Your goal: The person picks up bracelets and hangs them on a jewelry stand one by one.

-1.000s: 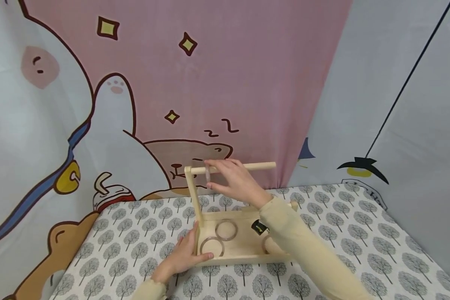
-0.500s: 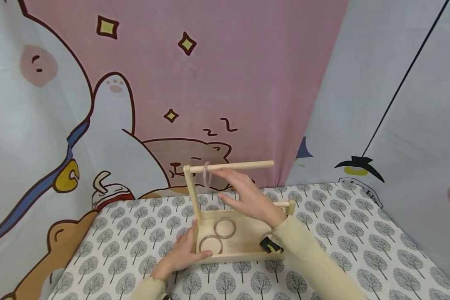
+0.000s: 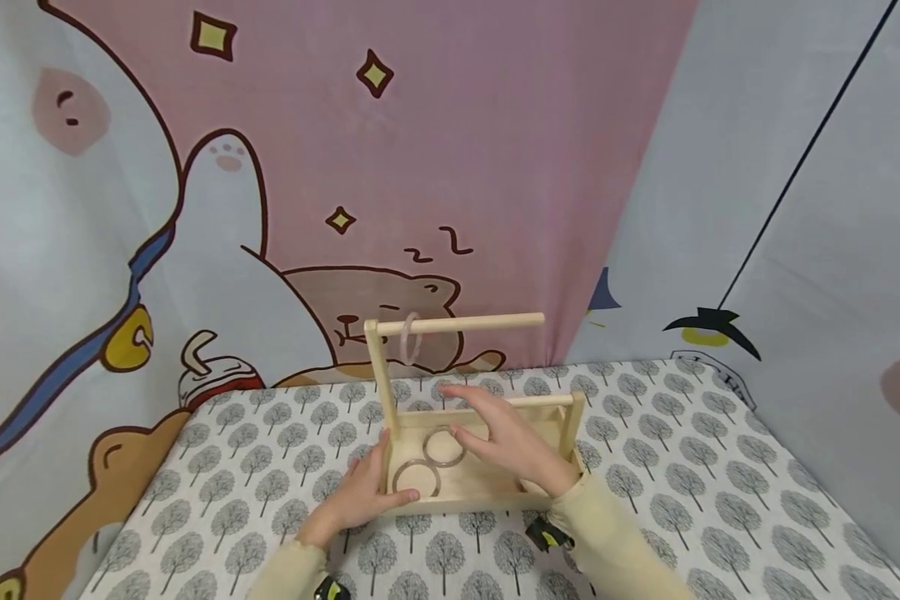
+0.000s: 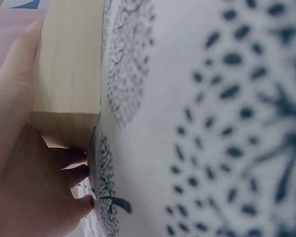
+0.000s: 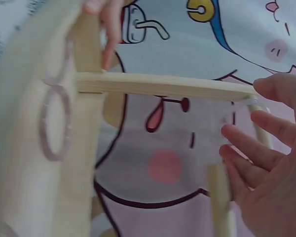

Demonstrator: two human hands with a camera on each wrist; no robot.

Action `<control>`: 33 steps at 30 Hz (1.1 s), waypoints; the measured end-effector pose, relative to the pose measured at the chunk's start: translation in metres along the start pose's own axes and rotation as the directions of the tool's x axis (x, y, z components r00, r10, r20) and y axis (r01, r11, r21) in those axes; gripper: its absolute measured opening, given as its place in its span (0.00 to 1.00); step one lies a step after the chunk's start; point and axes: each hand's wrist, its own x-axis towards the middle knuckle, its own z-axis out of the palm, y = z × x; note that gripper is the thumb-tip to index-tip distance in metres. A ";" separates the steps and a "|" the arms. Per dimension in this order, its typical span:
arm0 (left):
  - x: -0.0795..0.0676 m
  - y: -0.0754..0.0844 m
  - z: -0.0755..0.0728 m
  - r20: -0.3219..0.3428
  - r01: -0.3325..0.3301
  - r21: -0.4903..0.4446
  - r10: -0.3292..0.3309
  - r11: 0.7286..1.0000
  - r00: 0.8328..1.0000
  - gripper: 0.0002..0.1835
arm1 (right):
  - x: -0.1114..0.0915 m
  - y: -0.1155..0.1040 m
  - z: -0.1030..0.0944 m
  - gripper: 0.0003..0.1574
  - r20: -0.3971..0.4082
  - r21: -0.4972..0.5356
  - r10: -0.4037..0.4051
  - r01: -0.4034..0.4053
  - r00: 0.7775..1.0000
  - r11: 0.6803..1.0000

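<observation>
A pale wooden rack (image 3: pixel 378 375) with a shallow tray base stands on the table. One translucent pinkish bangle (image 3: pixel 411 340) hangs on its upper rod (image 3: pixel 480 322), close to the tall left post. Two more bangles (image 3: pixel 444 447) lie flat in the tray's left half, and part of another shows beside the right wrist. My left hand (image 3: pixel 362 492) grips the tray's left front corner, thumb over the front rim; in the left wrist view its fingers (image 4: pixel 74 173) curl around the wood's end. My right hand (image 3: pixel 510 442) is over the tray, fingers spread and holding nothing.
A lower rod (image 3: pixel 540 402) runs to a short post (image 3: pixel 572 417) at the tray's right rear. The tablecloth (image 3: pixel 270 475) has a tree print. A curtain (image 3: pixel 510 167) with cartoon animals hangs right behind the table.
My right hand has let go of the bangle on the upper rod and moved down and right over the tray. My left hand has kept its hold on the corner.
</observation>
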 end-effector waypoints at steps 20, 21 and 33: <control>0.004 -0.002 0.001 0.008 0.014 -0.021 -0.014 1.000 1.000 0.61 | -0.029 0.006 0.038 0.27 -0.005 0.158 0.039 -0.038 0.999 0.987; 0.005 -0.003 0.001 0.008 0.011 -0.023 -0.011 1.000 1.000 0.61 | -0.030 0.007 0.040 0.27 0.004 0.165 0.049 -0.049 0.999 0.985; 0.003 -0.002 0.002 0.019 0.032 -0.037 -0.032 0.999 0.999 0.60 | -0.040 0.024 0.055 0.29 0.176 0.104 0.178 -0.198 0.968 0.975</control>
